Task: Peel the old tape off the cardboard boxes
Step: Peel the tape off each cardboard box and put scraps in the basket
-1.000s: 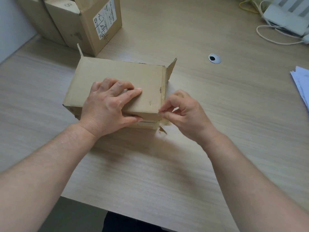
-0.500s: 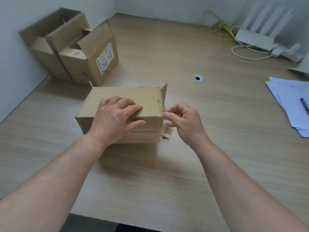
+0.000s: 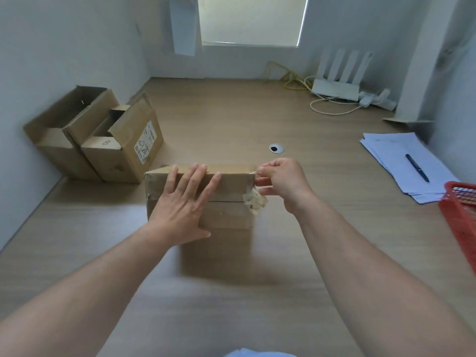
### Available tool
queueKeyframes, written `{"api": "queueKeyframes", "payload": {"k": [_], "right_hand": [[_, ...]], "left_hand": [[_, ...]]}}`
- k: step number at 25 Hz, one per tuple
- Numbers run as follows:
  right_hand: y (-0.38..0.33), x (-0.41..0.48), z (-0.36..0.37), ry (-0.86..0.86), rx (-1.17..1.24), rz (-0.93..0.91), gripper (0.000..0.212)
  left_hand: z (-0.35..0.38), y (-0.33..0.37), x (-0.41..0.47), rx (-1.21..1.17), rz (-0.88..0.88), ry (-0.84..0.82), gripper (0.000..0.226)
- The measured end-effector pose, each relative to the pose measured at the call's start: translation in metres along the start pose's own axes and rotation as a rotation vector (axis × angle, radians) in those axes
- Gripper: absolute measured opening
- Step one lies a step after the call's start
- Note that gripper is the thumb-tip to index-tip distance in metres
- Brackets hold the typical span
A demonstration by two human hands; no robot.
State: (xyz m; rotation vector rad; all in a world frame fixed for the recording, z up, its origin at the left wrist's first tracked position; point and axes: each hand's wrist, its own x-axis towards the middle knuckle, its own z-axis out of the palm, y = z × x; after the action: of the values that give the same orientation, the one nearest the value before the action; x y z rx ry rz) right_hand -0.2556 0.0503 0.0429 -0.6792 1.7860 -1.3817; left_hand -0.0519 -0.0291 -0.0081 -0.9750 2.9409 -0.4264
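Likely office, desk (image 3: 231, 119), papers (image 3: 391, 150), pen (image 3: 417, 168), router (image 3: 334, 88)

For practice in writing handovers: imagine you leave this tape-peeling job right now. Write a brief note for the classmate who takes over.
Left hand: flat, fingers straight, pressing the cardboard box onto the desk.
Right hand: pinches the old tape at the box's right end.
Done: a crumpled wad of tape hangs loose at that corner.
Left: pull it fully free, then check the labelled open box and its neighbour at the back left; tape there is not discernible.
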Motion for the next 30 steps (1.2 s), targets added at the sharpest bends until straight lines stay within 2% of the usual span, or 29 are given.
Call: {"api": "queueKeyframes", "payload": {"k": [5,9,11,13,17,19,22,26,30], "right_hand": [[-0.009,0.001,-0.018,0.029,0.056,-0.008,0.015],[-0.002,0.005,-0.027,0.070,-0.020,-0.069,0.017],[0.009,0.006,-0.025,0.074,-0.055,-0.091,0.018],[0.018,0.006,-0.022,0.060,-0.034,-0.108,0.019],[0.023,0.008,-0.021,0.055,-0.084,-0.177,0.022],[0.023,0.009,-0.022,0.060,-0.155,-0.207,0.022],[0.022,0.005,-0.027,0.065,-0.247,-0.275,0.018],[0.019,-0.003,-0.044,0.024,-0.196,-0.357,0.018],[0.038,-0.012,-0.064,-0.035,-0.295,-0.305,0.020]], "left_hand": [[-0.020,-0.007,0.017,-0.122,0.141,0.121,0.126],[-0.035,-0.015,0.026,-0.295,0.207,-0.069,0.115],[-0.033,-0.012,0.026,-0.368,0.191,-0.182,0.111],[-0.026,-0.004,0.023,-0.410,0.150,-0.207,0.111],[-0.022,0.018,0.022,-0.476,0.027,-0.166,0.123],[-0.021,0.025,0.025,-0.490,-0.001,-0.137,0.119],[-0.019,0.029,0.026,-0.492,-0.004,-0.110,0.110],[-0.014,0.035,0.034,-0.505,-0.027,-0.102,0.107],[-0.004,0.050,0.044,-0.393,0.025,-0.123,0.108]]}}
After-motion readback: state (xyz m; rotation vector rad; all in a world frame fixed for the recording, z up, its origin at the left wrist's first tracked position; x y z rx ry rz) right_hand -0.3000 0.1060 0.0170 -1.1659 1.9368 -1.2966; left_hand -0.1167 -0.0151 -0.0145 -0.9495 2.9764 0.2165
